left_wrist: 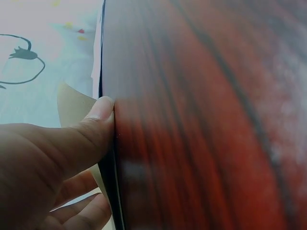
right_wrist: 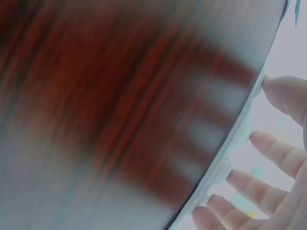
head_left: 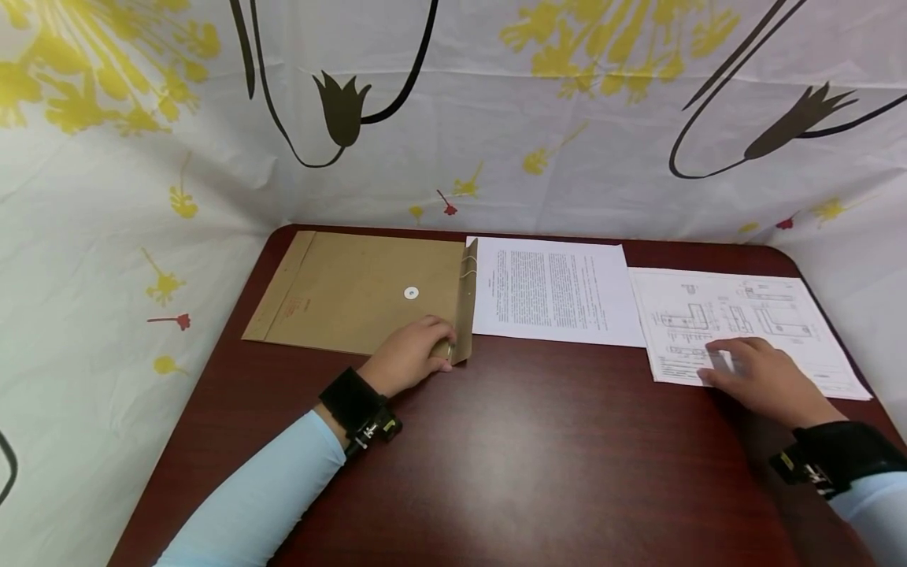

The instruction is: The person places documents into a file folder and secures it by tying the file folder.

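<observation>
A brown kraft paper document envelope (head_left: 354, 272) lies on the left of the table, with a white round button on its face. Along its right side the narrow flap (head_left: 465, 311) stands raised, a thin string hanging from it. My left hand (head_left: 407, 358) grips the envelope's lower right corner at the flap; in the left wrist view the thumb lies against the edge, brown paper behind it. Over the lower left part of a stack of printed drawings (head_left: 751, 303) hovers my right hand (head_left: 768, 382), its fingers spread and loosely bent in the right wrist view, holding nothing.
Between envelope and drawings lies a white sheet of printed text (head_left: 553, 291), partly under the flap side and touching the drawings. The dark red wooden table (head_left: 538, 457) has a patterned white cloth (head_left: 453, 150) hanging around its back and sides.
</observation>
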The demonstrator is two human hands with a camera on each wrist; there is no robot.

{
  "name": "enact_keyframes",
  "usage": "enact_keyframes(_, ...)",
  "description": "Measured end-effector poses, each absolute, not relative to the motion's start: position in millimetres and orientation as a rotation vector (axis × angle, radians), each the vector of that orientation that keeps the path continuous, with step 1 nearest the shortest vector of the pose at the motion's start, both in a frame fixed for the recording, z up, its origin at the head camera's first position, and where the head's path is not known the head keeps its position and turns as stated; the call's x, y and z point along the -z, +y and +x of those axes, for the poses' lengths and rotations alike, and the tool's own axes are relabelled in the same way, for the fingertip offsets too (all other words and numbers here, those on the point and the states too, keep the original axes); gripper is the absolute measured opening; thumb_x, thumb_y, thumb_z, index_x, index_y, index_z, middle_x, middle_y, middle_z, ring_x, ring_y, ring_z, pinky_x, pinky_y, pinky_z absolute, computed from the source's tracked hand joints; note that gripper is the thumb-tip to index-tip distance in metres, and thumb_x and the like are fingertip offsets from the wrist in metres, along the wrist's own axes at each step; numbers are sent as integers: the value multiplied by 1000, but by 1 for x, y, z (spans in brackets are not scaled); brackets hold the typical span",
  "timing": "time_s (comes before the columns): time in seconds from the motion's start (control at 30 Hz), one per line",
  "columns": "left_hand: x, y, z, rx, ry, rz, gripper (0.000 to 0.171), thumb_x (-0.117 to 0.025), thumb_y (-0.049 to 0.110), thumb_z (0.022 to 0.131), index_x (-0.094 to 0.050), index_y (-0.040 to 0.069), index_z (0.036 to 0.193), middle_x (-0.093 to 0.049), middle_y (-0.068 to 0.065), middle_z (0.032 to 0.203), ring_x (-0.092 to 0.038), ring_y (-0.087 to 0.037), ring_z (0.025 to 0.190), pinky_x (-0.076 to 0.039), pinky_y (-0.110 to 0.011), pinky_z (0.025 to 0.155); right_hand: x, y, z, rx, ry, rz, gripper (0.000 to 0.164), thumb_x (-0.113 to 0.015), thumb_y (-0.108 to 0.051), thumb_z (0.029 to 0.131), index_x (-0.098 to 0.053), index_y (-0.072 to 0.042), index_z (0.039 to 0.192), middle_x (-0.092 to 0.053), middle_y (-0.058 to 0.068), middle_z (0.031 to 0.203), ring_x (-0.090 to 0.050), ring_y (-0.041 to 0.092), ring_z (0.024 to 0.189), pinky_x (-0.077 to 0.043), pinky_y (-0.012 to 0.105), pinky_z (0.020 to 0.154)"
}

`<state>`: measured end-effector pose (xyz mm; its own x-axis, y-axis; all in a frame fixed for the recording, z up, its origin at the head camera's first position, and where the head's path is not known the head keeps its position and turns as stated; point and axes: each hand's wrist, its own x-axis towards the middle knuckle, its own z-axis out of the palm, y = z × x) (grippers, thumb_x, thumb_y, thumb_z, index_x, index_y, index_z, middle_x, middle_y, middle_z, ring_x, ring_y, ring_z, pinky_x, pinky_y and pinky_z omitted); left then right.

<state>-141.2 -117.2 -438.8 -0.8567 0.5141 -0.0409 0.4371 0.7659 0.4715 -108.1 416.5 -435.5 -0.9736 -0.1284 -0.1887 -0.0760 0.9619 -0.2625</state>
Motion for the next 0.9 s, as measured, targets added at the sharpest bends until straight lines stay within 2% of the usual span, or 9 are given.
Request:
enact_keyframes(0.23, 437, -116, -141, -664, 2809, 750, 35, -80, 30, 86, -64, 16, 113, -62, -2, 126, -58, -18, 121, -47, -35, 102, 427, 419, -114, 325, 2862, -188, 70, -71, -55, 87, -60, 4, 125, -57, 36, 120, -55, 47, 103, -46, 63, 81)
enact_keyframes(0.33, 436, -116, -140, -664, 2806, 758, 34, -80, 29, 86, -64, 15, 113, -62, -3, 126, -58, -19, 121, -47, -36, 102, 426, 423, -122, 332, 2885, -189, 66, -70, -53, 89, -64, 4, 120, -60, 36, 116, -57, 46, 100, -47, 62, 78)
enact_keyframes(0.43, 435, -116, -140, -670, 2806, 760, 34, -80, 29, 86, -64, 15, 113, -62, -3, 126, -58, -18, 121, -48, -35, 102, 427, 428, -140, 346, 2934, -159, 60, -64, -50, 95, -65, 6, 117, -57, 38, 118, -53, 50, 105, -43, 67, 82)
enact_keyframes(0.57, 436, -115, -139, -670, 2811, 757, 34, -80, 29, 86, -64, 15, 112, -62, -2, 125, -58, -18, 120, -48, -35, 102, 426, 444, -173, 351, 2934, -122, 61, -56, -48, 100, -58, 8, 125, -48, 40, 127, -42, 56, 117, -33, 72, 94)
enact_keyframes(0.73, 436, -113, -138, -663, 2812, 743, 34, -80, 29, 86, -64, 16, 112, -62, -1, 126, -58, -17, 121, -48, -35, 101, 423, 461, -208, 321, 2925, -146, 54, -58, -36, 101, -50, 8, 133, -45, 39, 131, -40, 55, 120, -32, 72, 96)
enact_keyframes(0.9, 435, -110, -137, -657, 2808, 723, 34, -81, 29, 86, -64, 16, 113, -62, -1, 126, -58, -17, 121, -48, -34, 101, 425, 464, -229, 296, 2849, -210, 71, -62, -42, 98, -39, 9, 141, -37, 40, 138, -32, 57, 127, -25, 73, 103)
